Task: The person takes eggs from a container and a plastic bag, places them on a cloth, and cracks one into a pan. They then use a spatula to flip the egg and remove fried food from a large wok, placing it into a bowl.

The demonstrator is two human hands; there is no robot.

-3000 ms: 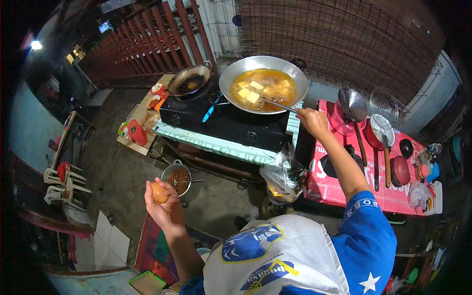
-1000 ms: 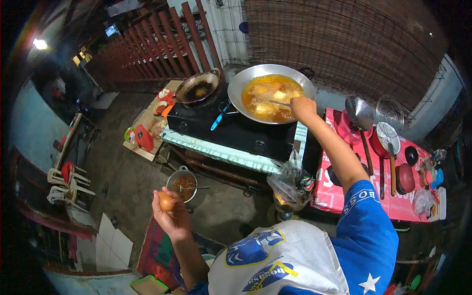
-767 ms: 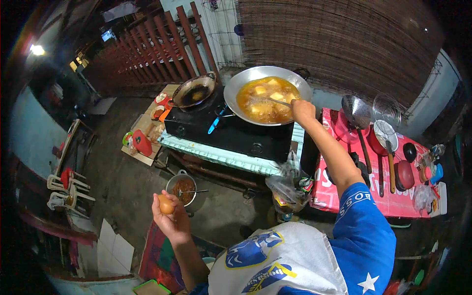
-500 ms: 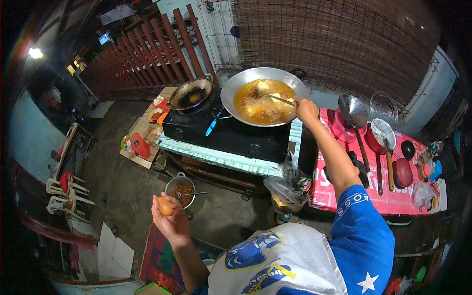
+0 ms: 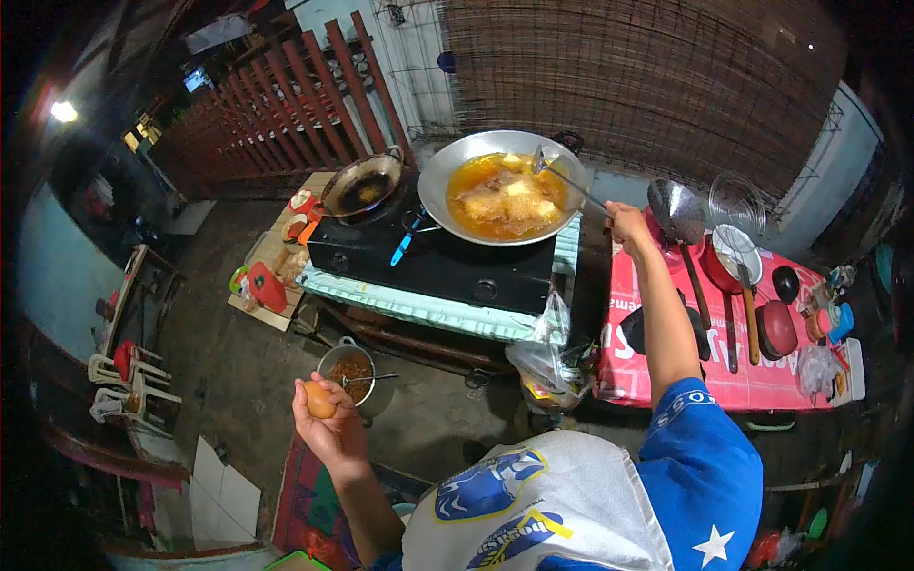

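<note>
A brown egg (image 5: 320, 401) rests in my left hand (image 5: 328, 423), its fingers curled around it, held low over the floor. My right hand (image 5: 625, 225) grips the handle end of a metal spatula (image 5: 577, 184). The spatula's blade is at the upper right part of the oil in a large silver wok (image 5: 438, 205). Yellowish pieces (image 5: 519, 193) fry among bubbles in that oil. The wok sits on the black stove (image 5: 428, 266). Left of it, a smaller dark wok (image 5: 362, 187) holds dark oil with one piece in it.
A blue-handled tool (image 5: 407, 238) lies on the stove. At right, a pink-covered table (image 5: 628, 366) bears strainers, a red pot (image 5: 721, 262) and jars. A pot of brown food (image 5: 347, 369) stands on the floor. Plastic bags (image 5: 547, 366) hang at the stove's front right corner.
My right hand has drawn back to the right, off the wok's rim, and the spatula blade has come up from the middle of the oil. My left hand still holds the egg.
</note>
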